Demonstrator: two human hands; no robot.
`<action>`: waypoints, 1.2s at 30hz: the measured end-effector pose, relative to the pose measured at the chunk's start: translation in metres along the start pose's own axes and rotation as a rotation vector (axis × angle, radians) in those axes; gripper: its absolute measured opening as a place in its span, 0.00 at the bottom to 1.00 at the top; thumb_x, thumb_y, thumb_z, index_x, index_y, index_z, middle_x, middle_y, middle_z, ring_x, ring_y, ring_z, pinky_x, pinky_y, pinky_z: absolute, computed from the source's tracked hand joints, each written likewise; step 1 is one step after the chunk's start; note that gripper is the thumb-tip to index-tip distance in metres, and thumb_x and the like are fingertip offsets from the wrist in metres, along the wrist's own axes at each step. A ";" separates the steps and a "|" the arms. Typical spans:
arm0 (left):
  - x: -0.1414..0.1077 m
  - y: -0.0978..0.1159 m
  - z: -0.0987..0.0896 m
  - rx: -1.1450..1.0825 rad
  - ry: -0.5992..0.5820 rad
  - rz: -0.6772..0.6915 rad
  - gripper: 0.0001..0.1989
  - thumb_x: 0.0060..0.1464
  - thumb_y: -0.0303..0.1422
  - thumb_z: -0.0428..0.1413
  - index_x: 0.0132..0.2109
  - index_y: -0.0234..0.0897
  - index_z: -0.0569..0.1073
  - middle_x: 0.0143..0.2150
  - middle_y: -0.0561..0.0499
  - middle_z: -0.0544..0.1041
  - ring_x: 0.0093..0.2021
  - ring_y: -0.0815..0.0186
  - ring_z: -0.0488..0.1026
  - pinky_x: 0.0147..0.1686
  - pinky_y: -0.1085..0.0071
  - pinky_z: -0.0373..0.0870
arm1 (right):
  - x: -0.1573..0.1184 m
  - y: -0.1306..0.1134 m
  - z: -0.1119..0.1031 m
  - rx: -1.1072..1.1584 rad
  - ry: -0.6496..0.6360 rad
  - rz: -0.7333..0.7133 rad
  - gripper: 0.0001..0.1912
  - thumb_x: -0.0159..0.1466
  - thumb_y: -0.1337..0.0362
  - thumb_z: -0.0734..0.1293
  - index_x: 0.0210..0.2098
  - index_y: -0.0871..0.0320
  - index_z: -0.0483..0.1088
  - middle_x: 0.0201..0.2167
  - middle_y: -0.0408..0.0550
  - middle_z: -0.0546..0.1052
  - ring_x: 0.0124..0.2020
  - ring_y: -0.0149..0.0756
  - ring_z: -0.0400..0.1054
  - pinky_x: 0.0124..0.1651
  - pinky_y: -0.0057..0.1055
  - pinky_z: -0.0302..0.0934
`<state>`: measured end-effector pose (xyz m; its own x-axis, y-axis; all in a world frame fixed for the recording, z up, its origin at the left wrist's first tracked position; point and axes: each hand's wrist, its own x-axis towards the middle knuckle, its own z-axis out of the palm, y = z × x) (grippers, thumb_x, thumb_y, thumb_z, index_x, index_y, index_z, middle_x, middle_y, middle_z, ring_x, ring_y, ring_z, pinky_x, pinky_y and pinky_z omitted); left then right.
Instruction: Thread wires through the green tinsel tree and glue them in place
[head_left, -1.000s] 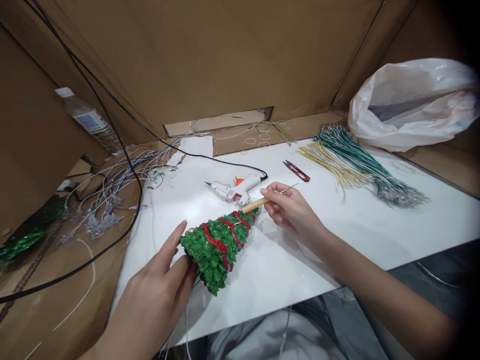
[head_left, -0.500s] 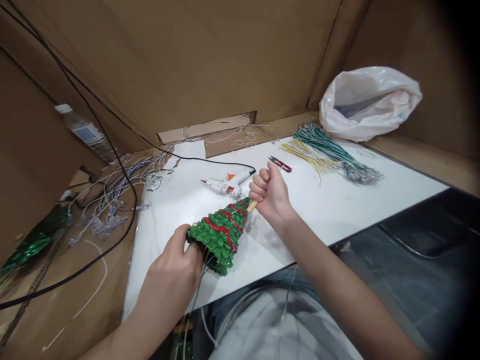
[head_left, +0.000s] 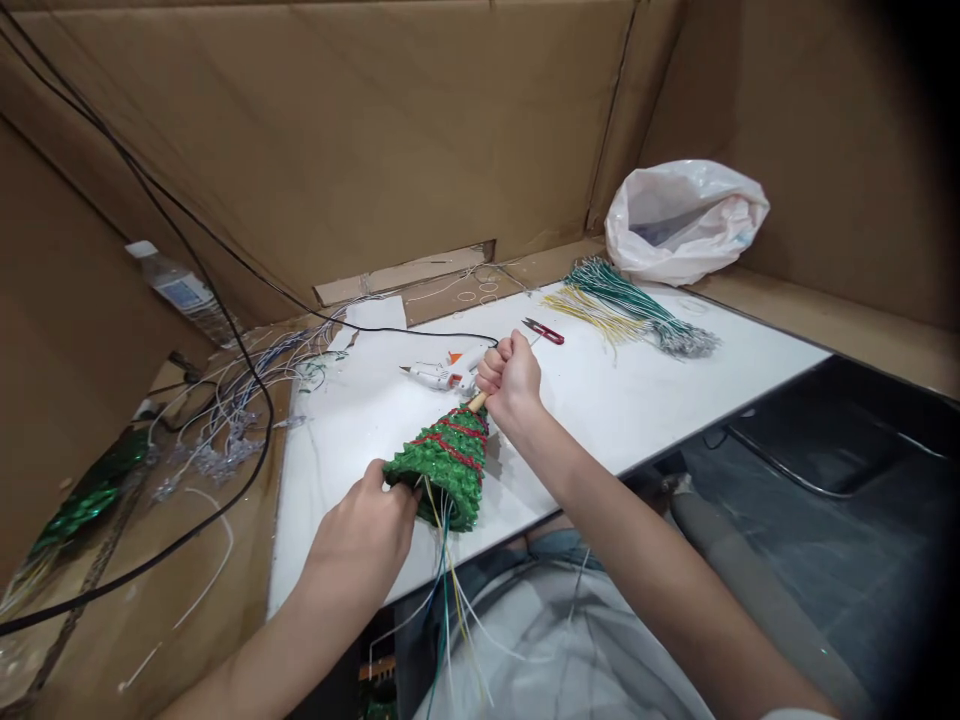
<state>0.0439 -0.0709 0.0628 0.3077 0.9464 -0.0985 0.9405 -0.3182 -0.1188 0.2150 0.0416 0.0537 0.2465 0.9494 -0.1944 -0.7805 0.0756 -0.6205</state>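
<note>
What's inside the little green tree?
Thin white, green, yellow and blue wires hang out of the open bottom of the tree. Where they go deeper in is hidden by its green sides.

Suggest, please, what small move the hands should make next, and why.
I would probably firm the left hand's hold on the green tree before applying any pressure with the wooden stick. The right hand grips that stick in a fist, with its end at the tree's narrow top, while the left hand holds only the wide end, where loose wires hang out.
</note>
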 end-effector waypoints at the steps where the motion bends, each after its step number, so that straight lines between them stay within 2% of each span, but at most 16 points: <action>1: 0.001 -0.001 -0.001 -0.020 -0.017 -0.005 0.20 0.63 0.30 0.40 0.36 0.34 0.76 0.40 0.43 0.71 0.32 0.62 0.74 0.27 0.69 0.65 | -0.001 -0.004 -0.001 -0.075 -0.056 -0.015 0.19 0.66 0.59 0.51 0.20 0.55 0.44 0.10 0.32 0.42 0.12 0.23 0.33 0.15 0.23 0.30; 3: 0.003 -0.004 0.000 -0.060 -0.047 -0.018 0.19 0.63 0.31 0.41 0.36 0.35 0.76 0.43 0.44 0.71 0.32 0.63 0.75 0.28 0.69 0.65 | -0.003 -0.016 -0.007 -0.339 -0.234 -0.055 0.18 0.63 0.60 0.55 0.18 0.56 0.50 0.11 0.32 0.46 0.12 0.22 0.36 0.15 0.23 0.32; 4: 0.005 -0.006 0.000 -0.079 -0.060 -0.025 0.19 0.63 0.31 0.41 0.36 0.35 0.76 0.44 0.44 0.70 0.32 0.63 0.75 0.28 0.69 0.65 | -0.003 -0.023 -0.011 -0.557 -0.371 -0.093 0.16 0.61 0.62 0.58 0.18 0.57 0.55 0.11 0.33 0.50 0.12 0.22 0.39 0.16 0.23 0.35; 6: 0.008 -0.008 0.002 -0.115 -0.085 -0.031 0.18 0.63 0.32 0.42 0.36 0.35 0.76 0.45 0.44 0.70 0.33 0.64 0.75 0.29 0.69 0.65 | 0.000 -0.035 -0.021 -0.819 -0.570 -0.117 0.04 0.51 0.70 0.64 0.21 0.60 0.67 0.18 0.38 0.66 0.18 0.22 0.55 0.19 0.22 0.45; 7: 0.009 -0.009 0.003 -0.130 -0.092 -0.029 0.18 0.63 0.31 0.42 0.35 0.35 0.76 0.45 0.45 0.70 0.34 0.63 0.75 0.30 0.68 0.65 | 0.003 -0.040 -0.026 -1.017 -0.717 -0.166 0.05 0.48 0.73 0.65 0.26 0.60 0.71 0.26 0.42 0.72 0.25 0.25 0.62 0.22 0.22 0.51; 8: 0.010 -0.010 0.004 -0.144 -0.094 -0.022 0.18 0.63 0.31 0.42 0.35 0.35 0.76 0.44 0.45 0.70 0.34 0.63 0.75 0.31 0.68 0.65 | 0.006 -0.043 -0.031 -1.177 -0.842 -0.201 0.13 0.46 0.75 0.66 0.31 0.60 0.74 0.35 0.46 0.75 0.33 0.30 0.67 0.27 0.23 0.55; 10: 0.012 -0.011 0.004 -0.166 -0.080 0.001 0.17 0.63 0.30 0.42 0.36 0.34 0.76 0.44 0.45 0.69 0.35 0.62 0.74 0.33 0.67 0.66 | 0.013 -0.045 -0.039 -1.454 -1.085 -0.281 0.24 0.45 0.74 0.68 0.42 0.58 0.74 0.47 0.49 0.73 0.46 0.38 0.66 0.37 0.27 0.60; 13: 0.014 -0.015 0.004 -0.163 -0.035 0.036 0.17 0.63 0.30 0.43 0.34 0.34 0.75 0.43 0.45 0.69 0.34 0.63 0.74 0.33 0.66 0.66 | 0.022 -0.042 -0.046 -1.578 -1.250 -0.341 0.28 0.45 0.68 0.72 0.47 0.56 0.72 0.49 0.49 0.73 0.48 0.40 0.67 0.45 0.32 0.61; 15: 0.017 -0.020 0.005 -0.150 0.009 0.064 0.18 0.63 0.30 0.43 0.32 0.34 0.74 0.41 0.46 0.68 0.32 0.64 0.73 0.32 0.66 0.66 | 0.023 -0.039 -0.050 -1.603 -1.230 -0.388 0.26 0.47 0.64 0.73 0.47 0.55 0.72 0.46 0.47 0.76 0.45 0.39 0.69 0.46 0.32 0.60; 17: 0.021 -0.027 0.007 -0.153 0.073 0.104 0.18 0.63 0.31 0.43 0.32 0.33 0.74 0.41 0.47 0.68 0.31 0.64 0.72 0.31 0.66 0.66 | 0.020 -0.038 -0.054 -1.634 -1.150 -0.460 0.26 0.48 0.62 0.74 0.47 0.53 0.72 0.44 0.46 0.77 0.44 0.39 0.70 0.46 0.33 0.60; 20: 0.029 -0.037 0.011 -0.213 0.235 0.211 0.16 0.62 0.32 0.44 0.35 0.33 0.75 0.44 0.45 0.66 0.37 0.63 0.71 0.37 0.65 0.68 | 0.012 -0.038 -0.062 -1.650 -1.035 -0.577 0.27 0.49 0.59 0.74 0.49 0.52 0.71 0.45 0.46 0.76 0.45 0.40 0.70 0.47 0.34 0.60; 23: 0.036 -0.043 0.015 -0.226 0.383 0.226 0.15 0.60 0.32 0.47 0.33 0.34 0.77 0.48 0.43 0.63 0.46 0.57 0.67 0.40 0.64 0.67 | 0.004 -0.035 -0.070 -1.633 -0.918 -0.666 0.27 0.52 0.61 0.72 0.51 0.52 0.68 0.48 0.47 0.74 0.47 0.39 0.69 0.47 0.33 0.60; 26: 0.039 -0.043 0.017 -0.265 0.467 0.204 0.15 0.59 0.33 0.48 0.30 0.34 0.76 0.46 0.42 0.63 0.46 0.56 0.65 0.42 0.63 0.65 | -0.004 -0.029 -0.077 -1.646 -0.819 -0.705 0.25 0.54 0.66 0.70 0.52 0.54 0.66 0.49 0.48 0.72 0.46 0.37 0.68 0.45 0.32 0.61; 30: 0.045 -0.043 0.018 -0.495 0.346 0.228 0.14 0.59 0.32 0.46 0.29 0.34 0.72 0.33 0.48 0.67 0.34 0.64 0.67 0.35 0.68 0.64 | -0.009 -0.023 -0.084 -1.656 -0.765 -0.688 0.24 0.55 0.64 0.70 0.51 0.54 0.65 0.47 0.48 0.71 0.44 0.37 0.68 0.43 0.32 0.62; 33: 0.049 -0.044 0.023 -0.662 0.198 0.129 0.14 0.58 0.34 0.46 0.26 0.36 0.68 0.24 0.53 0.66 0.26 0.67 0.64 0.27 0.71 0.59 | -0.010 -0.023 -0.089 -1.628 -0.763 -0.669 0.25 0.55 0.62 0.70 0.51 0.53 0.64 0.47 0.48 0.71 0.45 0.38 0.68 0.45 0.34 0.62; 36: 0.051 -0.043 0.030 -0.837 0.151 0.034 0.12 0.57 0.37 0.48 0.28 0.37 0.67 0.22 0.56 0.63 0.25 0.68 0.60 0.26 0.73 0.57 | -0.010 -0.028 -0.091 -1.554 -0.806 -0.648 0.27 0.54 0.61 0.70 0.52 0.53 0.64 0.48 0.49 0.71 0.46 0.39 0.67 0.46 0.36 0.61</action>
<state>0.0145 -0.0106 0.0331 0.2980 0.9532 0.0515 0.7080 -0.2569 0.6579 0.2871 0.0025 0.0035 -0.4064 0.8225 0.3980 0.5822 0.5688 -0.5810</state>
